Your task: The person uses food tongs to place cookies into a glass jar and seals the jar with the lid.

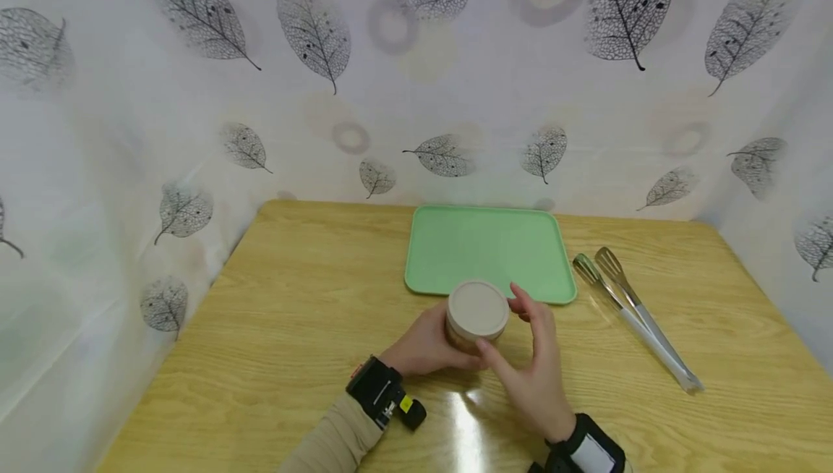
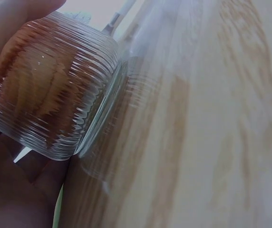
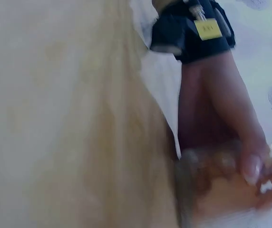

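Note:
A ribbed clear jar (image 2: 55, 85) with orange-brown pieces inside has a round beige lid (image 1: 478, 308) on top. My left hand (image 1: 419, 343) holds the jar around its side, with the thumb across the front. In the left wrist view the jar's base is at or just above the tabletop; I cannot tell whether it touches. My right hand (image 1: 536, 368) is at the lid's right side, its thumb by the front rim and its forefinger raised and extended near the right rim. Whether those fingertips press the lid is unclear. The right wrist view is blurred.
Just behind the jar lies a light green tray (image 1: 488, 249). To the right, metal tongs (image 1: 641, 321) rest on the wooden table (image 1: 312, 278), their heads toward the back. A leaf-patterned white curtain (image 1: 260, 118) surrounds the back and sides.

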Demonstrator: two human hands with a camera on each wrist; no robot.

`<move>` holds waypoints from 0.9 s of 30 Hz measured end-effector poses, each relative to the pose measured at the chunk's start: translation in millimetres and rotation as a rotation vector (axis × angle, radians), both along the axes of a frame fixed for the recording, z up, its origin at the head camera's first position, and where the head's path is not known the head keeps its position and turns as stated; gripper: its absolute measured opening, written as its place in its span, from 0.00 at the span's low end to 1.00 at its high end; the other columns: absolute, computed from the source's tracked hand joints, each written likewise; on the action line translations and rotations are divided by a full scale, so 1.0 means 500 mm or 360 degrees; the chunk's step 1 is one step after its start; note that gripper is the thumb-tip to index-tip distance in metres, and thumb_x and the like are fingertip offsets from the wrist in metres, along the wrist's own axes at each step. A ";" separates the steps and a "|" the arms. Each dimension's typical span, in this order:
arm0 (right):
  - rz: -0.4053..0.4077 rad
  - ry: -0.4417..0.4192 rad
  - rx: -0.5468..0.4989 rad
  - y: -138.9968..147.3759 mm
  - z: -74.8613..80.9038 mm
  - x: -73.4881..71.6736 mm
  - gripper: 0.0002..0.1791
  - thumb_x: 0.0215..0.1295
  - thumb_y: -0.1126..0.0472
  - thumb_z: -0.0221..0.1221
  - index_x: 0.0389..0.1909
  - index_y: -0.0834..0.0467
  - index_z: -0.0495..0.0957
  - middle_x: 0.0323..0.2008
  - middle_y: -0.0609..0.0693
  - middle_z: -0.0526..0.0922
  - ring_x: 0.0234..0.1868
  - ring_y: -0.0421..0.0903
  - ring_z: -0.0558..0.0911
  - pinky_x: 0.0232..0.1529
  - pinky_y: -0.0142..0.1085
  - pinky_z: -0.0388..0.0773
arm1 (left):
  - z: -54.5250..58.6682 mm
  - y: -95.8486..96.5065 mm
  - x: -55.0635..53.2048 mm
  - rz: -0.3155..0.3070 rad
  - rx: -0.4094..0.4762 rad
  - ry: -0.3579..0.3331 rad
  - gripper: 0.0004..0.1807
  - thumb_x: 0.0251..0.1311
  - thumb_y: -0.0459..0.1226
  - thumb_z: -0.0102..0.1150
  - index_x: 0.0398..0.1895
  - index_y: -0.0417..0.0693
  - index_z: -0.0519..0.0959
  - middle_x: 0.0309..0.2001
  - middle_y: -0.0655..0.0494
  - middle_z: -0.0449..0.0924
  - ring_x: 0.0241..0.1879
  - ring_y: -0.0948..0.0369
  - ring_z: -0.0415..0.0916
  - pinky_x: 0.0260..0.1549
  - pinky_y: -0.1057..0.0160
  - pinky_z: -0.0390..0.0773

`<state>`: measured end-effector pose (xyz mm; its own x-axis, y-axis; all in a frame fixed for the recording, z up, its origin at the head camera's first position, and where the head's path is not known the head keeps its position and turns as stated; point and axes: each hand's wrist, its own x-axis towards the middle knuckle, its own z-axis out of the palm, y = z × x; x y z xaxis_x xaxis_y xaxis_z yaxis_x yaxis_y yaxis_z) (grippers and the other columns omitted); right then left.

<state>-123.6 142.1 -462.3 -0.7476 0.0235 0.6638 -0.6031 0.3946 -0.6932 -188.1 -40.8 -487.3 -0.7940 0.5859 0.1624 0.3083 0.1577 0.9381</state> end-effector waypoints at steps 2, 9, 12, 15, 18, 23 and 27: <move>0.0002 -0.0028 0.0068 0.008 0.006 -0.012 0.59 0.39 0.72 0.79 0.77 0.60 0.63 0.55 0.60 0.76 0.59 0.47 0.70 0.61 0.37 0.64 | 0.003 -0.001 -0.001 0.0000 -0.0004 -0.0028 0.51 0.42 0.42 0.83 0.74 0.61 0.67 0.64 0.60 0.78 0.63 0.62 0.74 0.69 0.52 0.70; 0.0138 -0.0374 0.0171 0.010 0.033 -0.057 0.73 0.35 0.54 0.84 0.83 0.44 0.50 0.73 0.54 0.67 0.72 0.51 0.63 0.67 0.58 0.61 | 0.006 0.000 0.001 0.0017 -0.0029 -0.0033 0.52 0.41 0.43 0.84 0.73 0.64 0.67 0.64 0.63 0.78 0.63 0.63 0.74 0.68 0.53 0.71; 0.0221 -0.0540 0.0043 -0.005 0.029 -0.061 0.65 0.39 0.53 0.83 0.80 0.41 0.57 0.72 0.51 0.70 0.71 0.50 0.67 0.66 0.59 0.63 | 0.009 -0.001 0.003 0.0000 -0.0032 -0.0044 0.51 0.43 0.44 0.82 0.74 0.65 0.67 0.64 0.63 0.77 0.63 0.63 0.74 0.66 0.54 0.73; 0.0211 -0.0640 -0.0110 -0.022 0.024 -0.057 0.55 0.40 0.57 0.82 0.73 0.46 0.67 0.65 0.51 0.77 0.64 0.50 0.74 0.61 0.58 0.69 | 0.010 -0.001 0.004 -0.0024 -0.0045 -0.0017 0.51 0.46 0.44 0.81 0.75 0.63 0.65 0.65 0.60 0.77 0.63 0.62 0.74 0.65 0.54 0.75; 0.0127 -0.0636 -0.0214 -0.039 0.021 -0.052 0.49 0.40 0.59 0.82 0.67 0.53 0.71 0.59 0.51 0.79 0.59 0.49 0.76 0.58 0.55 0.72 | 0.009 -0.002 0.004 -0.0032 -0.0073 0.0025 0.51 0.48 0.44 0.79 0.77 0.60 0.62 0.67 0.56 0.75 0.64 0.61 0.74 0.64 0.55 0.76; 0.0173 -0.0619 -0.0159 -0.036 0.027 -0.041 0.49 0.46 0.57 0.80 0.70 0.55 0.67 0.64 0.52 0.76 0.62 0.51 0.74 0.62 0.57 0.69 | 0.005 -0.003 0.003 -0.0003 -0.0121 0.0073 0.51 0.49 0.43 0.78 0.78 0.56 0.62 0.67 0.55 0.76 0.64 0.61 0.74 0.64 0.54 0.76; 0.0441 -0.0552 0.0061 0.008 0.047 -0.051 0.56 0.50 0.61 0.77 0.79 0.52 0.58 0.75 0.54 0.66 0.73 0.57 0.64 0.66 0.65 0.63 | 0.001 -0.001 0.002 -0.0002 -0.0061 0.0025 0.50 0.47 0.44 0.80 0.76 0.60 0.65 0.65 0.58 0.77 0.63 0.61 0.74 0.66 0.52 0.74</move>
